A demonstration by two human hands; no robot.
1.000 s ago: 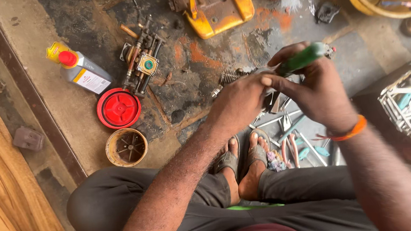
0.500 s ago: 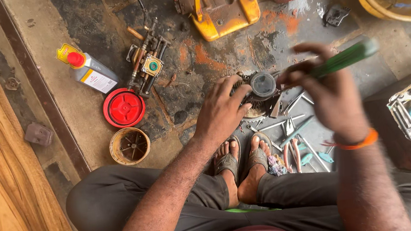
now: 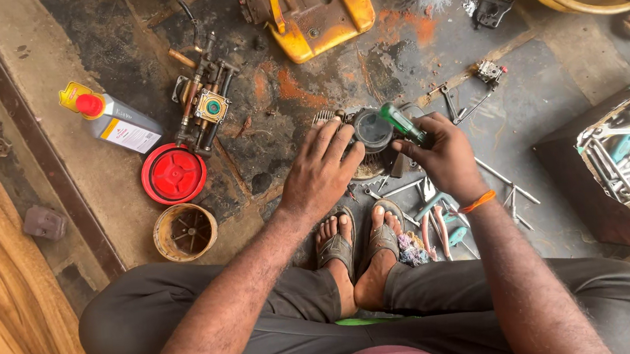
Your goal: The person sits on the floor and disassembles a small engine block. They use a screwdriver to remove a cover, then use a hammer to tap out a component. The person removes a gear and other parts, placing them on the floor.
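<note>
The right hand [image 3: 444, 155] has its grip closed round a green-handled screwdriver [image 3: 400, 121], handle angled up toward eleven o'clock, the tip hidden down at the small engine part [image 3: 373, 139] on the floor just ahead of the sandalled feet [image 3: 358, 245]. The left hand [image 3: 322, 169] is open, fingers spread, palm pressing flat on the nine o'clock side of that same part, holding nothing, simply pinning it.

That's the right idea: the work sits on bare, oil-stained concrete floor [image 3: 308, 87] with nothing to clamp it, so the steadying palm has to carry real weight. I'd keep the blade square in its slot, push down before turning, and keep those left fingertips off the line of the tip in case it slips.

Out at five o'clock lie pliers [image 3: 433, 231] and loose spanners; at nine o'clock a red lid [image 3: 174, 173], a rusty cup [image 3: 185, 231] and an oil bottle [image 3: 112, 119]; at twelve, a yellow housing [image 3: 313, 8].
</note>
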